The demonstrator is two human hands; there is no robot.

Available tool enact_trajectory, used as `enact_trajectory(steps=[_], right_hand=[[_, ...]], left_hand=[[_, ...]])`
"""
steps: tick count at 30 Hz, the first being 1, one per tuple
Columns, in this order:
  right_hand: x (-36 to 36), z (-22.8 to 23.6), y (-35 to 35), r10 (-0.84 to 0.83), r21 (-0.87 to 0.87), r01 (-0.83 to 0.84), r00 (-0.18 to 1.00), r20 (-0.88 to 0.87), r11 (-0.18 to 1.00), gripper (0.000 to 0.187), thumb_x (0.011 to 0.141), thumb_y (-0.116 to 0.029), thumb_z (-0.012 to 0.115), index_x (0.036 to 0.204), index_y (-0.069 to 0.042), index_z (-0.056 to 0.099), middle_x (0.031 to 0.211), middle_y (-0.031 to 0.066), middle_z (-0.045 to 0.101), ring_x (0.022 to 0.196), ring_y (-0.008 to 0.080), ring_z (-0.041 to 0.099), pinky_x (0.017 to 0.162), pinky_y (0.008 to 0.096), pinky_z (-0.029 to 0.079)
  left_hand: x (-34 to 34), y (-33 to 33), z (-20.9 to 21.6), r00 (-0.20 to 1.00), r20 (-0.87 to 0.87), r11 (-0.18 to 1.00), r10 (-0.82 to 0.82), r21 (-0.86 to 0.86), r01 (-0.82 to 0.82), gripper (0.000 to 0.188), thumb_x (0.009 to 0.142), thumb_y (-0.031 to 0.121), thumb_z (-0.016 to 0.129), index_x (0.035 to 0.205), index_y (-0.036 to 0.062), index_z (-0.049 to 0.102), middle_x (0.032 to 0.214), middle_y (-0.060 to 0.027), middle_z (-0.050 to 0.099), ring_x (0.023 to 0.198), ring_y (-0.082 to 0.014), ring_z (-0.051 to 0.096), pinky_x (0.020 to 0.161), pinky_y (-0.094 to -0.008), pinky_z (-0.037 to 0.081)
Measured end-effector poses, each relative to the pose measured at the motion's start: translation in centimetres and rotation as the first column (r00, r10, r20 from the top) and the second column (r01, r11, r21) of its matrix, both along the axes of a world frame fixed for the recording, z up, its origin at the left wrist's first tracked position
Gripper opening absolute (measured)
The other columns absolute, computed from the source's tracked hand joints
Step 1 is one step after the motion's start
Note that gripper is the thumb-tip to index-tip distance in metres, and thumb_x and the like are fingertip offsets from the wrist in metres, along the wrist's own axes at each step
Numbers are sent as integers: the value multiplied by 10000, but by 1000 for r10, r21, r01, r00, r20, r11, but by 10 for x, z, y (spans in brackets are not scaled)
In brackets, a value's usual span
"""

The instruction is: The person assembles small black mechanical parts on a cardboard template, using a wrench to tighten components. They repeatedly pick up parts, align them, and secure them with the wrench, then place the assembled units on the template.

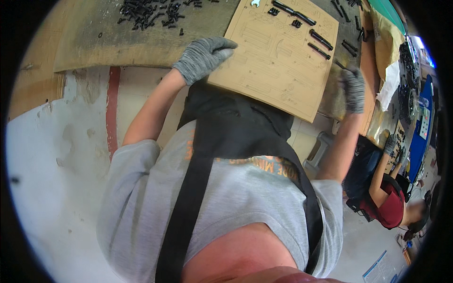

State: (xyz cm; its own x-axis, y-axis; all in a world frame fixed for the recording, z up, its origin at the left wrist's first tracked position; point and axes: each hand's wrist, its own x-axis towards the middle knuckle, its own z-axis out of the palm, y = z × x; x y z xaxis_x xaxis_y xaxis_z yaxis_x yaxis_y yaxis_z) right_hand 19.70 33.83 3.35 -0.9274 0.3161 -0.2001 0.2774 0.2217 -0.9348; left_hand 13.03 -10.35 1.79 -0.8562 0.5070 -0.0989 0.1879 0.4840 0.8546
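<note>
A tan board (264, 70) printed with line drawings of parts overhangs the near edge of the worktable. My left hand (203, 59), in a grey knit glove, rests at the board's left edge with two fingers stretched over it. Just off the right edge, my gloved right hand (354, 89) is closed around a thin black rod (340, 64); most of its fingers are hidden. On the board lie a long black rod-shaped part (294, 12), two shorter black rods (321, 39) (319, 51), two small black pieces (273, 12) (296, 23) and a white part (255, 3).
Loose black screws (151, 14) are heaped on the worktable (89, 47) at the far left. More black rods (349, 48) lie right of the board. A brown paper sheet (384, 42) lies beyond them. Farther right, a co-worker (387, 203) sits with gloved hands at another board.
</note>
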Motion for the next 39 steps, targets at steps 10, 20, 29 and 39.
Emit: enact_trajectory(steps=[10,20,29,39], right_hand=[[55,5,-236,366,670,-185,920,-138,719,199,757,-177,707,929,-84,670,798,87,624,751,262,607,677,321,490],[57,-4,-214,393,793,-162,914,-104,587,107,753,-217,695,780,-117,665,782,66,608,745,268,599,623,371,476],[31,5,-132,170,505,-45,964,-203,862,286,804,-188,685,1065,-76,648,865,112,637,744,212,628,709,314,513],[8,-55,-6,-279,797,353,930,-241,489,260,876,-312,603,935,-70,679,907,140,675,825,309,645,755,382,505]], left_hand=[[39,9,15,933,-190,927,-305,-286,244,351,801,307,677,1092,120,624,937,-94,650,878,-252,642,791,-336,505],[44,19,-2,912,-306,942,-272,-279,187,244,807,273,652,986,106,655,901,-93,641,853,-271,630,751,-357,506],[-31,32,42,906,-5,876,-424,-258,408,592,829,499,590,1232,66,559,1197,-176,588,1081,-298,584,922,-378,457],[-297,221,3,818,-519,730,-250,-656,-193,333,870,274,470,1078,89,653,1145,-167,621,1049,-352,598,895,-445,476]])
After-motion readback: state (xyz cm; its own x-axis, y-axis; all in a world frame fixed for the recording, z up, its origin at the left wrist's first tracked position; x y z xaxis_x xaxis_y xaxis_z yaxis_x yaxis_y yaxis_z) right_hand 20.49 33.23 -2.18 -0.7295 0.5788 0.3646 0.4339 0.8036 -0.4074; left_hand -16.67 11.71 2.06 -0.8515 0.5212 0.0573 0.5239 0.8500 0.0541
